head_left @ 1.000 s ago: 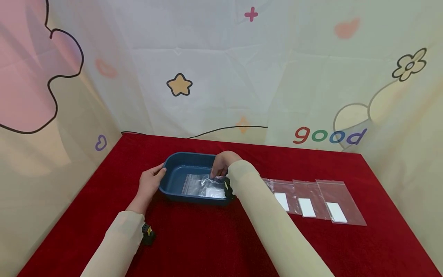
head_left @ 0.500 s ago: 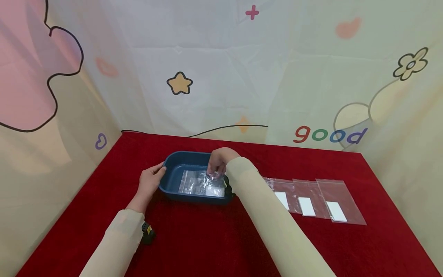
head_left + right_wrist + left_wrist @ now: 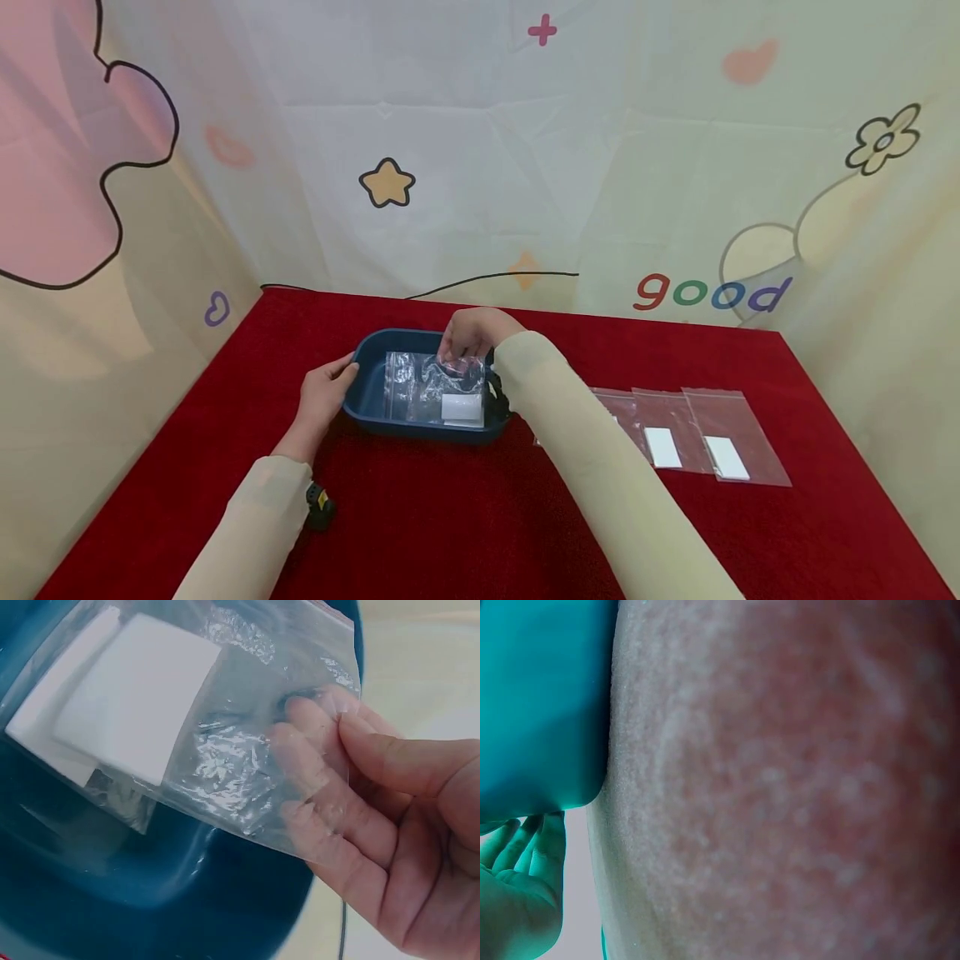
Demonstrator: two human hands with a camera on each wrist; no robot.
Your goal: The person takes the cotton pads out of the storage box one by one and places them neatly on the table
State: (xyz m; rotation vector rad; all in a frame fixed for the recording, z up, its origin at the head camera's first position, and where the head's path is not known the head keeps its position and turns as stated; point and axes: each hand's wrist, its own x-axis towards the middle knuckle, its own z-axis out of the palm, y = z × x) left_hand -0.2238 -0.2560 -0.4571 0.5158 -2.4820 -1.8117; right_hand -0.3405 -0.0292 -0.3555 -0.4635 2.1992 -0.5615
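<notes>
A blue plastic basin (image 3: 420, 430) stands on the red cloth. My left hand (image 3: 322, 400) grips its left end, thumb over the rim; in the left wrist view the fingers (image 3: 549, 851) reach under the basin's edge. My right hand (image 3: 472, 332) is over the basin's right half, pinching a clear zip bag (image 3: 232, 757) by its edge between thumb and fingers. A white rectangular card (image 3: 142, 694) sits in the bag's corner. Below that bag, another bag with a white card (image 3: 60, 712) shows in the right wrist view. My right wrist hides part of the basin's right end.
To the right, several clear zip bags lie in an overlapping row, among them a far-right bag (image 3: 753, 417) and its neighbour (image 3: 663, 408), each with a white card. My right sleeve (image 3: 600, 450) covers part of the row. A printed curtain (image 3: 480, 192) closes the back.
My right hand has moved slightly left and up, raising the bag's far edge inside the basin. The bag's card now shows more fully. My left hand stays on the rim.
</notes>
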